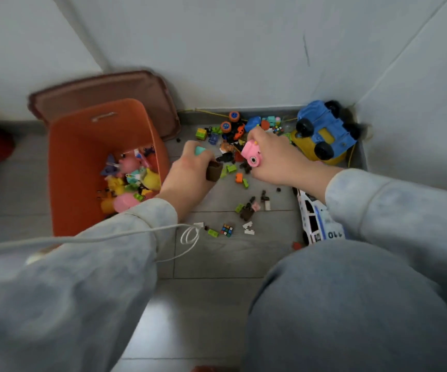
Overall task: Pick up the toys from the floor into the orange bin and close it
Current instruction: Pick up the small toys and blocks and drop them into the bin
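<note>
The orange bin [77,167] stands open on the floor at the left, with several small toys in its bottom. Its brown lid [104,88] leans against the wall behind it. My left hand [190,175] hovers just right of the bin, shut on a brown block [213,171] and a teal piece [199,150]. My right hand [276,157] is over the toy pile, shut on a pink toy camera [253,157]. Loose bricks, a small puzzle cube [226,230] and wheeled toys lie scattered on the floor between the hands and the wall.
A big blue and yellow toy truck [324,130] lies in the right corner. A white toy police car [316,221] sits beside my right knee [351,304]. A white cord [187,237] hangs across my left sleeve. Walls close in behind and to the right.
</note>
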`<state>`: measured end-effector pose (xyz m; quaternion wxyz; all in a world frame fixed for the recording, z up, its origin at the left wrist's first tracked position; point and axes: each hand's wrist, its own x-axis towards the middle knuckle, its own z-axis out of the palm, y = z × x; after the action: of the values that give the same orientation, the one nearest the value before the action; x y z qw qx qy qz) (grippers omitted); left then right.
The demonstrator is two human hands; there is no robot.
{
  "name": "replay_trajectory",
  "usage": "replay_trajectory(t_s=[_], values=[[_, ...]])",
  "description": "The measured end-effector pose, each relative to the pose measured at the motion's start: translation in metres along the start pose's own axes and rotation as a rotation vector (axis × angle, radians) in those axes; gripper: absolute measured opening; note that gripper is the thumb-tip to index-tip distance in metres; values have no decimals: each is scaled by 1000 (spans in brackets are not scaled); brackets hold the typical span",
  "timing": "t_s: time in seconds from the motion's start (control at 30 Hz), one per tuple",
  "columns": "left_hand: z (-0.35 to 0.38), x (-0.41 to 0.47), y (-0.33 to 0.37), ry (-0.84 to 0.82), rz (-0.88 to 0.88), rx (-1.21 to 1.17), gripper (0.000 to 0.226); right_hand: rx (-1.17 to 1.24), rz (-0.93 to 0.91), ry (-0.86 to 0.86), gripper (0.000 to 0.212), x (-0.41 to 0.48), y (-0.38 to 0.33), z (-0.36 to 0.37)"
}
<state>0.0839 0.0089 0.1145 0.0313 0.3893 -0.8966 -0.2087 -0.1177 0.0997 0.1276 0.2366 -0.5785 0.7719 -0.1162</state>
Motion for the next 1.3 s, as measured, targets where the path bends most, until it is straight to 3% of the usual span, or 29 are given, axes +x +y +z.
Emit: replay_trajectory(t_s=[0.3,0.47,0.6,0.8,0.97,1.3], values=[[-140,-37,-21,244,0,17,28,33,-127,105,54,10,-130,-85],[-195,-63,-47,329,-78,10,26,126,-233,97,59,18,-216,-70],[-216,-85,-80,334,-142,-53,29,202,-247,63,83,31,-263,-35],[-217,-106,-127,341,-273,-125,49,309,-248,27,109,38,-280,9],[-210,-103,-149,306,-246,-146,78,333,-292,42,119,47,-282,18],[-189,-113,-149,204,-202,-35,81,184,-256,0,124,44,-253,12]])
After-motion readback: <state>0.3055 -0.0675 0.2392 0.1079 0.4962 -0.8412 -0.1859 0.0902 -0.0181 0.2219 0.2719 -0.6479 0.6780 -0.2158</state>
